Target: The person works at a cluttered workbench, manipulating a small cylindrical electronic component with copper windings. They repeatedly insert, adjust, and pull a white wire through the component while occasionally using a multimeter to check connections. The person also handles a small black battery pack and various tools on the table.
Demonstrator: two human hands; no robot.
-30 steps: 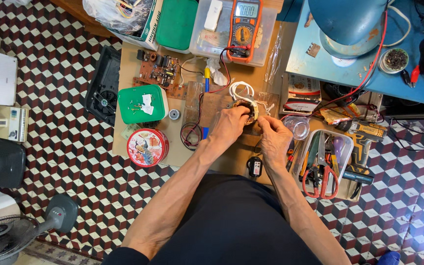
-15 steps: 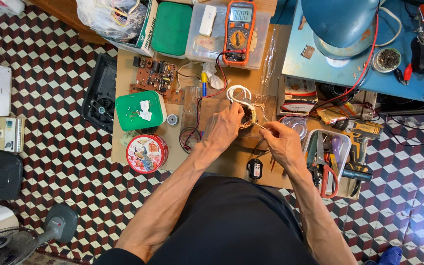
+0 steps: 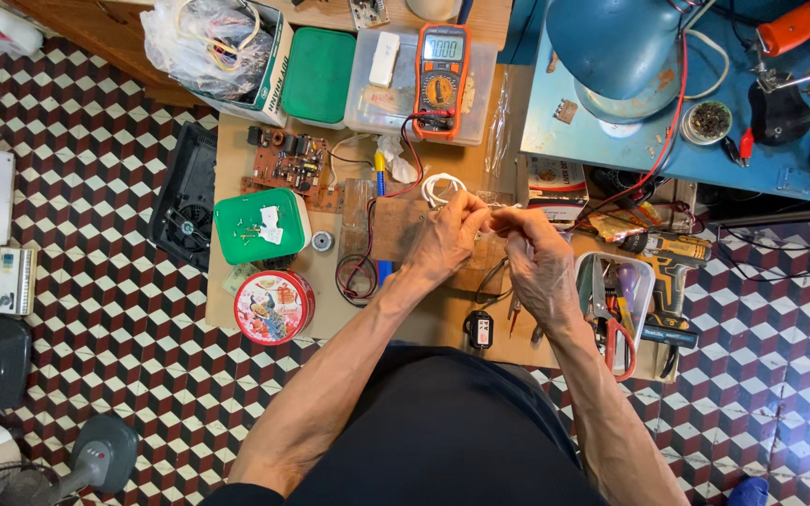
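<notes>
My left hand [image 3: 444,242] and my right hand [image 3: 538,258] meet over the middle of a low wooden work board [image 3: 330,314]. Their fingertips pinch a small part between them; it is too hidden to name. A loop of white wire [image 3: 439,186] rises just above my left fingers. Red and black test leads [image 3: 367,234] run from an orange multimeter [image 3: 442,80] down past my left hand to a coil near the board's front. A small black box [image 3: 480,329] lies below my hands.
A brown circuit board [image 3: 294,167], a green box [image 3: 257,225] and a round red tin [image 3: 274,306] sit left. A tray of pliers and scissors [image 3: 613,309] and a cordless drill [image 3: 672,272] sit right. A blue lamp [image 3: 611,47] stands behind. Checkered floor surrounds.
My hands have lifted the small part slightly and drawn closer together, the right hand rising to meet the left. The view has shifted a little downward.
</notes>
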